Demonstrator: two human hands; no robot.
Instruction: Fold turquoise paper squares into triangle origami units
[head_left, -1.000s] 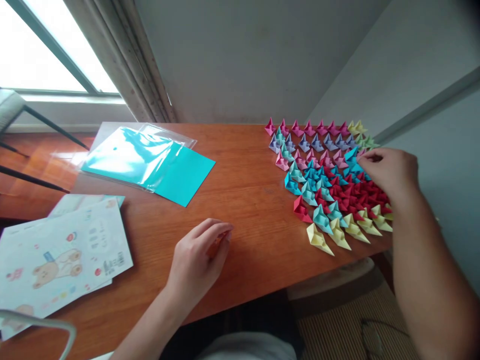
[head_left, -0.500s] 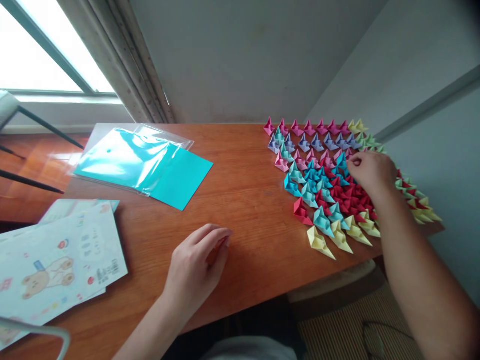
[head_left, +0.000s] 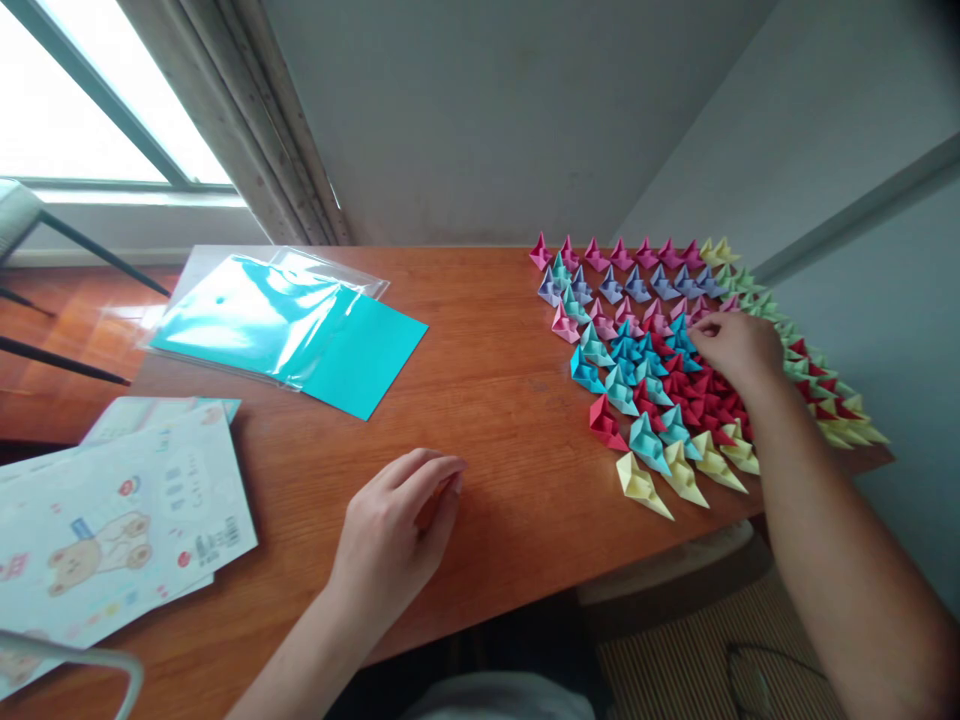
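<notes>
Because the blue paper boat (head_left: 680,347) seems light and easily crushed, the right hand (head_left: 739,347) sensibly pinches its folded edge, while the left hand (head_left: 397,515) curls closed, holding nothing visible.

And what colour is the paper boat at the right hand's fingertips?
Blue: the paper boat shows best in the head view.

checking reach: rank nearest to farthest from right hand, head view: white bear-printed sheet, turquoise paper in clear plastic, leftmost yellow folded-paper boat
1. Leftmost yellow folded-paper boat: front, left of the right hand.
2. Turquoise paper: farther left, toward the back.
3. White bear-printed sheet: far left, nearer the front.
</notes>
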